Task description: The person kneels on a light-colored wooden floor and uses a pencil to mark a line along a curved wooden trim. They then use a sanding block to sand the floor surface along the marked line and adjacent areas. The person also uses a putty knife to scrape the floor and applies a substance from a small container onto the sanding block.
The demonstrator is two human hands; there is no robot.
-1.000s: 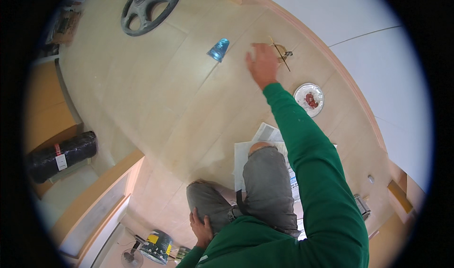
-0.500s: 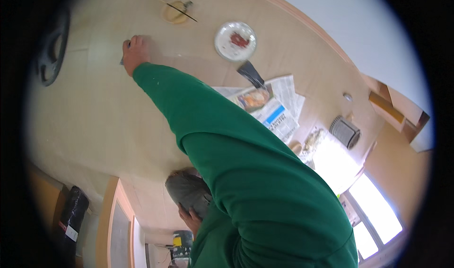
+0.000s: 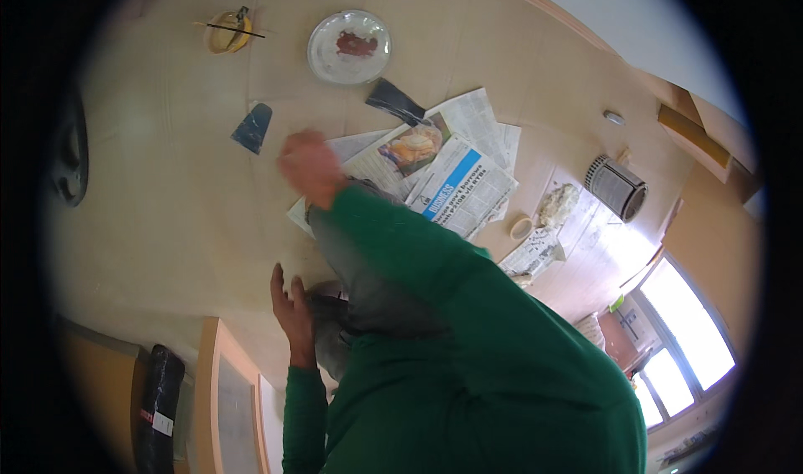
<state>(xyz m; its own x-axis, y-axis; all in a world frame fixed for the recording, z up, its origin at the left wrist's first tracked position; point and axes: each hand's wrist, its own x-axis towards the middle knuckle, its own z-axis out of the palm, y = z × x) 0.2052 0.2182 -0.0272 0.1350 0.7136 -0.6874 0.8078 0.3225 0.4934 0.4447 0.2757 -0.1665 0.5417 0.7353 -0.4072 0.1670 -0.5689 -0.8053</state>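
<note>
My right hand (image 3: 308,166), smeared by motion, hovers over the left edge of the spread newspapers (image 3: 481,194); its fingers cannot be made out. To its upper left, a dark, flat trapezoid-shaped piece (image 3: 253,128), perhaps a spreader, lies by itself on the pale surface. My left hand (image 3: 291,308) is beside my knee with fingers apart and nothing in it. Beyond the papers sits a clear round dish (image 3: 349,48) with reddish-brown paste inside. A dark wide-bladed tool (image 3: 395,101) rests between dish and papers.
A shallow yellowish container (image 3: 227,33) with a thin stick across it is at the far left. On the right are a grey can (image 3: 616,188), a crumpled rag (image 3: 558,205) and a small round cup-like thing (image 3: 521,227). A wooden frame (image 3: 219,390) stands lower left.
My right hand has left the far-left surface and drawn back toward me; the dark flat piece now lies there. My left hand has come off my knee, and the view has shifted.
</note>
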